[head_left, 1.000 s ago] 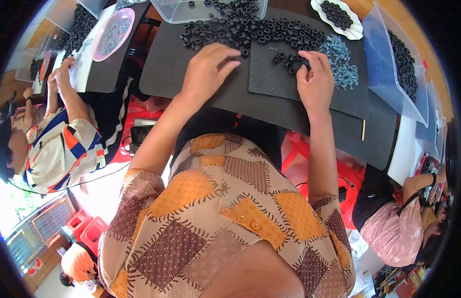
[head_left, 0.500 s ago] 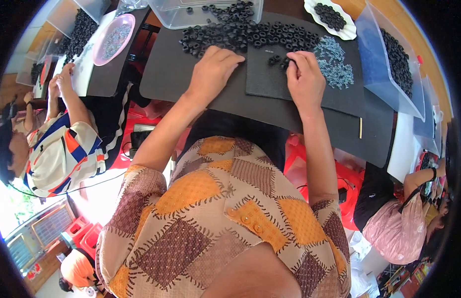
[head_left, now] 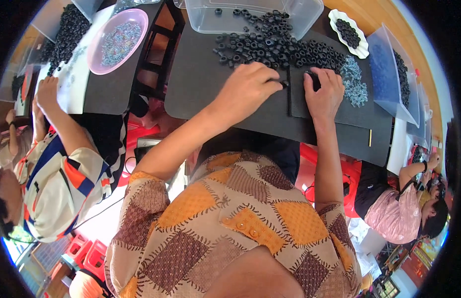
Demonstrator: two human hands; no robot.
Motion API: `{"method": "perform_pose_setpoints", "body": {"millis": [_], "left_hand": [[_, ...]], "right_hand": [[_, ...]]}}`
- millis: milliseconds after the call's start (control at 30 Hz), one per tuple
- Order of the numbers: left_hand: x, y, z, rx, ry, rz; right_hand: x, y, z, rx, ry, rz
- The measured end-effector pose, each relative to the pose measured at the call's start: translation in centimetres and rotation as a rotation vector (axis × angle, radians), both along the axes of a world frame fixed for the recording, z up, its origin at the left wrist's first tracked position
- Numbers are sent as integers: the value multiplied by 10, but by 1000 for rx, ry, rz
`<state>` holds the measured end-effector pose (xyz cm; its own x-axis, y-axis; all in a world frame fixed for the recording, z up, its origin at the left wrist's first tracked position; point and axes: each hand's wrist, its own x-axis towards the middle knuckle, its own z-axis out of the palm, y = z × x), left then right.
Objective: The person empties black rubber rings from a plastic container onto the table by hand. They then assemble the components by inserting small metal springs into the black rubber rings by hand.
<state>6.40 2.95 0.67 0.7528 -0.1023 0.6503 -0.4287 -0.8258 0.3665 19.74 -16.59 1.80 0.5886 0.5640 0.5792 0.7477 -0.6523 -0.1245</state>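
Note:
My left hand (head_left: 246,93) is pinched closed, with a small black ring-shaped part (head_left: 284,84) at its fingertips, beside the left edge of a dark mat (head_left: 302,107). On that mat rests my right hand (head_left: 326,94), thumb and fingers curled round small black parts (head_left: 313,74) that are partly hidden. A heap of black ring-shaped parts (head_left: 265,42) lies just beyond both hands. To the right of my right hand is a spread of tiny bluish clear pieces (head_left: 354,82).
A clear plastic bin (head_left: 203,17) stands at the far side; a white scalloped dish (head_left: 362,49) holds black parts. Large clear tub (head_left: 382,69) at right. A short yellowish stick (head_left: 370,138) lies near the table edge. Co-workers sit left and right; a pink bowl (head_left: 94,57) is at left.
The view has shifted, so the table sits further right and lower. My left hand now pinches a black part near the mat's edge. My right hand stays on the mat.

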Motion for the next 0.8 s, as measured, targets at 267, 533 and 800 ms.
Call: {"method": "perform_pose_setpoints", "body": {"millis": [267,533,800], "left_hand": [[-23,92,9,-163,38,271],[54,97,7,41,-49,349],[90,96,18,-2,442,448]], "right_hand": [[-2,-4,-2,-7,24,-51],[2,-9,-6,13,9,-2],[2,-8,-6,38,12,13]]}}
